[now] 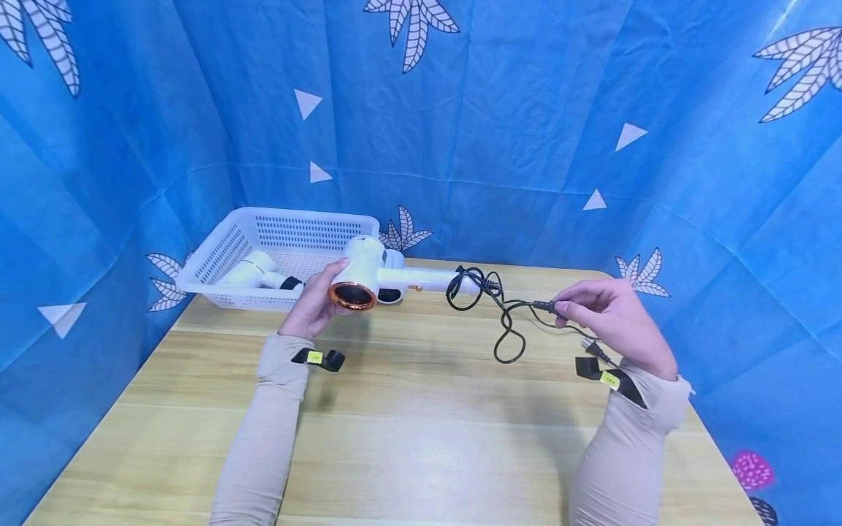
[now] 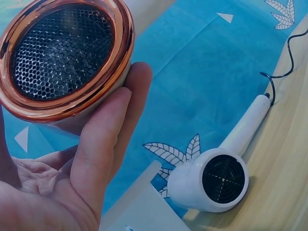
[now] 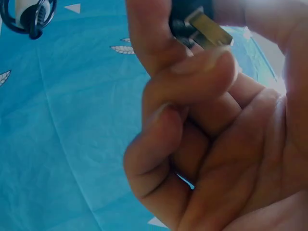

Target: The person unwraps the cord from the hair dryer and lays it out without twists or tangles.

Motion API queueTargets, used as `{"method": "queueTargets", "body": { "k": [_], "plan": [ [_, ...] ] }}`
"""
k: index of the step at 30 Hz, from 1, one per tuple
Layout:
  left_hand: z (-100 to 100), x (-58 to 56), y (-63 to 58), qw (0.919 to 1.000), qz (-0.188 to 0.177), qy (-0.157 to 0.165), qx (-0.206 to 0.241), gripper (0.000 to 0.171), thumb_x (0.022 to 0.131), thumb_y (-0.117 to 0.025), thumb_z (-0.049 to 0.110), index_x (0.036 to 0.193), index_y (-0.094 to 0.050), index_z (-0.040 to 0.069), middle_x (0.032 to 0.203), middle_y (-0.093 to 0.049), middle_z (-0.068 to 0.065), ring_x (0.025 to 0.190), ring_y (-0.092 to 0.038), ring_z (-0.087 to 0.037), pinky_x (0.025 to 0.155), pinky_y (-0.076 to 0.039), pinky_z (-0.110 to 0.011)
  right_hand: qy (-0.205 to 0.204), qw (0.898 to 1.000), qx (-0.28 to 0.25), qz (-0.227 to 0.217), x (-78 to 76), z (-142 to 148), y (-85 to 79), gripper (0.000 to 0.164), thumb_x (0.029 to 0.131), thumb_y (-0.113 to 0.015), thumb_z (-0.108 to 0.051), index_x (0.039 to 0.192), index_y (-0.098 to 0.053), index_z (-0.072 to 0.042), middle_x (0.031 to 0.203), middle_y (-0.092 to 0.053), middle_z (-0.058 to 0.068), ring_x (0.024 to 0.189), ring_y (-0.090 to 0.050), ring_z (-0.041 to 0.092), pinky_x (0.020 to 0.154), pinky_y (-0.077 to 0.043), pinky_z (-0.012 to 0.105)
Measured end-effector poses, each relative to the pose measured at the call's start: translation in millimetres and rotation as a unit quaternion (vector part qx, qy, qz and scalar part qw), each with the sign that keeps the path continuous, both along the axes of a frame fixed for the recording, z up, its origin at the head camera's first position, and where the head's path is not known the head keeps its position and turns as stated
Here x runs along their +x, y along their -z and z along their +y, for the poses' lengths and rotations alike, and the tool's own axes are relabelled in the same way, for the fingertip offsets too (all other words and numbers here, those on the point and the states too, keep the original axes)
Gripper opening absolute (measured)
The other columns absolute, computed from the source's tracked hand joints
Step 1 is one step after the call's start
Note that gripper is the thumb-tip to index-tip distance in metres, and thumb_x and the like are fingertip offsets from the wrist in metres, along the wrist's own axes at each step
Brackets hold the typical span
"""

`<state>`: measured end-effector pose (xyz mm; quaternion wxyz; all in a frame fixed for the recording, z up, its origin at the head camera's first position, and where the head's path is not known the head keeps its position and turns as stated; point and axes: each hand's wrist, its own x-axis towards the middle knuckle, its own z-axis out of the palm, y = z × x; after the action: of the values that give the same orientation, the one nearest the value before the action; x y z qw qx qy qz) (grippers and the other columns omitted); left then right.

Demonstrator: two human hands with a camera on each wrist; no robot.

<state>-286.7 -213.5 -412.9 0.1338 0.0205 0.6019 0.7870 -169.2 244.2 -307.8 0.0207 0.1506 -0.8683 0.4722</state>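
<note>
My left hand [image 1: 312, 303] grips a white hair dryer [image 1: 363, 254] by its head, left of the table's middle. Its copper-coloured ring [image 2: 126, 48] surrounds a dark honeycomb grille in the left wrist view. The handle points right, and a black cord [image 1: 509, 358] hangs in loops from its end. Out to the right, my right hand [image 1: 615, 321] pinches the plug [image 1: 544, 307] of that cord between thumb and fingers. One metal prong [image 3: 209, 29] shows in the right wrist view. The other fingers curl toward the palm.
Behind the held dryer, a second white hair dryer [image 2: 185, 185] lies on the wooden table [image 1: 421, 453], its black plug [image 1: 594, 350] near my right wrist. A white basket [image 1: 309, 213] at the back left holds another white appliance [image 1: 246, 272]. Blue curtains [image 1: 460, 124] surround the table.
</note>
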Motion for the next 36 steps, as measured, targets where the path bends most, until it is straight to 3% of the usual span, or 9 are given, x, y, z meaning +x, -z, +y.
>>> {"method": "queueTargets", "body": {
  "k": [4, 8, 12, 18, 26, 29, 31, 34, 36],
  "plan": [
    [-0.5, 0.0, 0.1, 1.0, 0.0, -0.003, 0.005, 0.053, 0.102, -0.057, 0.048, 0.139, -0.05, 0.01, 0.101, -0.07, 0.002, 0.081, -0.074, -0.012, 0.067, -0.065, -0.026, -0.03, 0.999, 0.018, -0.02, -6.2, 2.6, 4.6, 0.016, 0.1, -0.068, -0.012, 0.108, -0.075, 0.0, 0.081, -0.078, 0.0, 0.079, -0.075, 0.014, 0.062, -0.055, 0.024],
    [-0.9, 0.0, 0.1, 0.9999, 0.001, -0.007, 0.01, 0.045, 0.102, -0.057, 0.047, 0.131, -0.054, 0.012, 0.099, -0.07, 0.002, 0.077, -0.073, -0.012, 0.062, -0.063, -0.023, -0.05, 0.997, 0.035, -0.043, -11.5, 3.2, 9.4, 0.013, 0.099, -0.069, -0.013, 0.106, -0.076, -0.004, 0.08, -0.078, 0.002, 0.066, -0.067, 0.011, 0.05, -0.051, 0.024],
    [-1.3, 0.4, -0.6, 0.9999, 0.001, -0.008, 0.014, 0.043, 0.102, -0.058, 0.047, 0.126, -0.055, 0.012, 0.097, -0.07, 0.001, 0.074, -0.072, -0.011, 0.059, -0.062, -0.021, -0.054, 0.994, 0.068, -0.061, -17.2, 3.8, 14.0, 0.011, 0.1, -0.068, -0.016, 0.103, -0.077, -0.01, 0.08, -0.078, 0.003, 0.056, -0.053, 0.011, 0.037, -0.038, 0.029],
    [-1.2, 1.5, -2.3, 0.9997, 0.002, -0.009, 0.021, 0.042, 0.102, -0.058, 0.046, 0.124, -0.056, 0.01, 0.094, -0.071, 0.0, 0.071, -0.072, -0.012, 0.058, -0.062, -0.022, -0.038, 0.99, 0.098, -0.096, -26.0, 3.5, 19.7, 0.014, 0.1, -0.068, -0.022, 0.102, -0.077, -0.011, 0.081, -0.077, 0.008, 0.042, -0.035, 0.006, 0.035, -0.031, 0.027],
    [-1.0, 2.5, -3.3, 0.9999, 0.001, -0.007, 0.016, 0.044, 0.102, -0.057, 0.047, 0.128, -0.055, 0.012, 0.098, -0.07, 0.001, 0.075, -0.072, -0.011, 0.06, -0.062, -0.022, 0.003, 0.988, 0.115, -0.104, -33.0, 4.9, 23.8, 0.018, 0.099, -0.069, -0.023, 0.105, -0.077, -0.01, 0.082, -0.077, 0.006, 0.047, -0.041, 0.006, 0.036, -0.033, 0.026],
    [-0.6, 2.7, -3.4, 0.9999, 0.001, -0.006, 0.013, 0.043, 0.102, -0.057, 0.047, 0.13, -0.054, 0.015, 0.1, -0.07, 0.002, 0.079, -0.072, -0.011, 0.063, -0.062, -0.023, 0.011, 0.989, 0.123, -0.087, -35.1, 6.0, 25.0, 0.018, 0.099, -0.068, -0.022, 0.107, -0.078, -0.009, 0.081, -0.078, 0.004, 0.057, -0.054, 0.005, 0.046, -0.043, 0.023],
    [-0.6, 2.6, -3.1, 0.9999, 0.002, -0.004, 0.011, 0.043, 0.102, -0.056, 0.047, 0.132, -0.054, 0.016, 0.101, -0.07, 0.003, 0.081, -0.072, -0.011, 0.065, -0.063, -0.024, 0.018, 0.989, 0.126, -0.077, -36.4, 6.8, 25.9, 0.019, 0.099, -0.067, -0.022, 0.108, -0.078, -0.008, 0.081, -0.078, 0.004, 0.068, -0.063, 0.005, 0.059, -0.051, 0.02],
    [-0.2, 2.7, -3.0, 0.9999, 0.002, -0.002, 0.011, 0.044, 0.102, -0.055, 0.046, 0.134, -0.053, 0.016, 0.102, -0.069, 0.002, 0.082, -0.072, -0.011, 0.066, -0.064, -0.025, 0.038, 0.988, 0.128, -0.071, -38.6, 7.7, 27.7, 0.022, 0.1, -0.065, -0.023, 0.11, -0.078, -0.007, 0.083, -0.079, 0.005, 0.088, -0.068, 0.006, 0.081, -0.052, 0.018],
    [0.2, 3.1, -3.2, 0.9999, 0.001, 0.001, 0.011, 0.046, 0.102, -0.055, 0.046, 0.137, -0.051, 0.016, 0.104, -0.069, 0.002, 0.084, -0.073, -0.011, 0.069, -0.065, -0.026, 0.059, 0.988, 0.123, -0.076, -39.9, 8.1, 29.0, 0.024, 0.101, -0.064, -0.025, 0.111, -0.077, -0.008, 0.085, -0.079, 0.006, 0.093, -0.067, 0.005, 0.084, -0.05, 0.019]
  ]
}}
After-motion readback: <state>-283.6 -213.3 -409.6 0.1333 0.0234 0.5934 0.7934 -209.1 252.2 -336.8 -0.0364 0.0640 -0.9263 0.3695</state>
